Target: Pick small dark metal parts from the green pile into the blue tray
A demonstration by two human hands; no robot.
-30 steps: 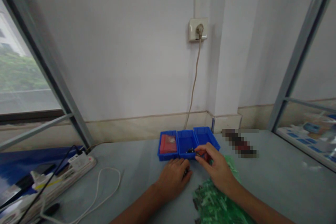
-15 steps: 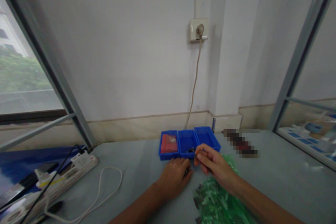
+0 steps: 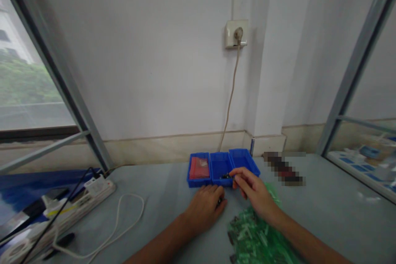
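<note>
My left hand rests on the table with its fingers curled; a bit of something small and dark shows between thumb and forefinger. Beside it, my right hand is at the front right corner of the middle blue bin, thumb and forefinger pinched together. Whatever the pinch holds is too small to make out. Several small dark parts lie in that bin by the fingertips. Under my right forearm is a green plastic bag, with many small pieces showing through it.
Joined to the middle bin are a left blue bin with red packets and a right blue bin. A power strip and white cable lie left. A blurred-out item sits at the right, near the wall.
My right hand has moved slightly forward and its fingertips now reach the middle bin's front corner. My left hand has stayed in place, still curled.
</note>
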